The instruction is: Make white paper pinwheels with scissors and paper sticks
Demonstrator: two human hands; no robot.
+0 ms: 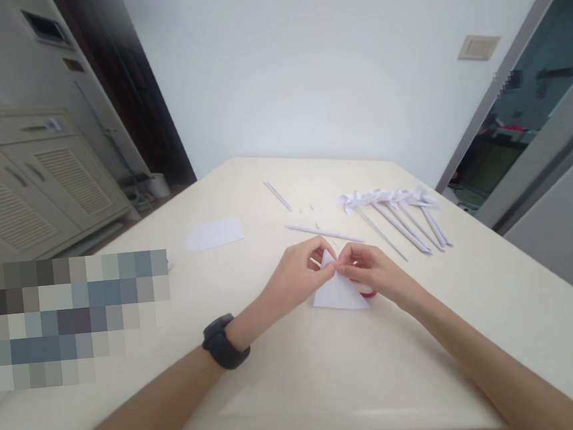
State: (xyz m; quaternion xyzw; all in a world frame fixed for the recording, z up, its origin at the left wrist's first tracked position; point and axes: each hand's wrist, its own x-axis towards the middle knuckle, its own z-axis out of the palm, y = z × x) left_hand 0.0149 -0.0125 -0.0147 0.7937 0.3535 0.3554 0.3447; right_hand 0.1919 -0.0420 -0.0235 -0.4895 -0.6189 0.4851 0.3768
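Note:
A folded white paper triangle (340, 292) is pinched at its upper part between my two hands, low over the table. My left hand (301, 270), with a black watch on its wrist, has thumb and fingers closed on the paper's left side near the tip. From the other side, my right hand (369, 268) pinches the same spot, and the fingertips of both hands nearly meet. Part of a red curved handle (368, 294) shows beside the paper under my right hand; the rest of it is hidden. Just beyond my hands lies a rolled white paper stick (325, 232).
Several paper sticks with folded white paper tops (390, 198) lie at the right. A white paper sheet (215, 234) rests to the left. Two thin paper sticks (277, 196) and small scraps are further back. The cream table (280, 369) meets a white wall.

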